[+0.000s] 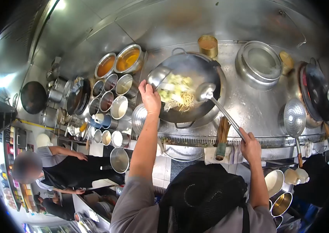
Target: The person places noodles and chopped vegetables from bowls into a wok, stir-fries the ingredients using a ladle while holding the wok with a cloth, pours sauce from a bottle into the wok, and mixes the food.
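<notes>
A large dark wok [207, 73] sits on the steel stove, with noodles [186, 100] and pale green chopped vegetables [178, 86] in it. Tilted over the wok's left side is a steel bowl [158, 76], gripped at its rim by my left hand [149, 97]. Vegetables lie just beside and below the bowl's mouth. My right hand [250, 146] is closed round the handle end of a long steel ladle [225, 112]. The ladle's head rests inside the wok, at the right edge of the food.
Left of the wok stand several metal containers [120, 107] and two pots of orange liquid [127, 59]. A lidded pot [258, 64], a skimmer [294, 116] and another wok [318, 91] are on the right. A bamboo brush [222, 136] lies in front. Another person [75, 169] stands at lower left.
</notes>
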The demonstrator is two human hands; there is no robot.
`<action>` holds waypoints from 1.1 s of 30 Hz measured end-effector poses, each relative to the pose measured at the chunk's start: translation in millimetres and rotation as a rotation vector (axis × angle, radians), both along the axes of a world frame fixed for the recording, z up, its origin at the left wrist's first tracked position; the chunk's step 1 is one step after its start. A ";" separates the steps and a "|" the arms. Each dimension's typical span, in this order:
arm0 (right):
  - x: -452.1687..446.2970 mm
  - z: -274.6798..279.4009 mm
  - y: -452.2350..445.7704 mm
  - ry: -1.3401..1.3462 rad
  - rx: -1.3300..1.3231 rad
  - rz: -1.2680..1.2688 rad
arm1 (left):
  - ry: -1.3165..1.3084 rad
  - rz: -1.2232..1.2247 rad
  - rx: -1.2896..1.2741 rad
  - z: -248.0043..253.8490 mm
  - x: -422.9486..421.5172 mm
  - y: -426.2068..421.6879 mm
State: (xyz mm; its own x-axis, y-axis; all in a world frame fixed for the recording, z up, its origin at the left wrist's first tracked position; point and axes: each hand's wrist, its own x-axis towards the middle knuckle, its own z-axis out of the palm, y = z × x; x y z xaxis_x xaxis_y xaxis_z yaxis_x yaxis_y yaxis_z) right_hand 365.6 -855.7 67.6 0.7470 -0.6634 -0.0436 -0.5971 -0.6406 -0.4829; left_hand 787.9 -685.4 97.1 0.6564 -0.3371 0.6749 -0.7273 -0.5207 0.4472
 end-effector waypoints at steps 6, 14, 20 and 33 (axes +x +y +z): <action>-14.1 7.6 3.4 -0.054 -0.055 -0.017 | -0.088 -0.106 -0.007 18.5 -9.8 -26.8; 45.0 13.4 8.1 -0.344 0.064 0.089 | -0.039 0.144 -0.172 -35.0 0.8 66.0; 90.9 -17.4 29.2 -0.408 0.587 0.088 | 0.695 0.420 -0.693 -74.3 -67.5 269.0; 174.2 -10.0 115.0 -0.191 -0.114 0.721 | -0.303 1.307 -1.831 -88.4 -567.7 604.6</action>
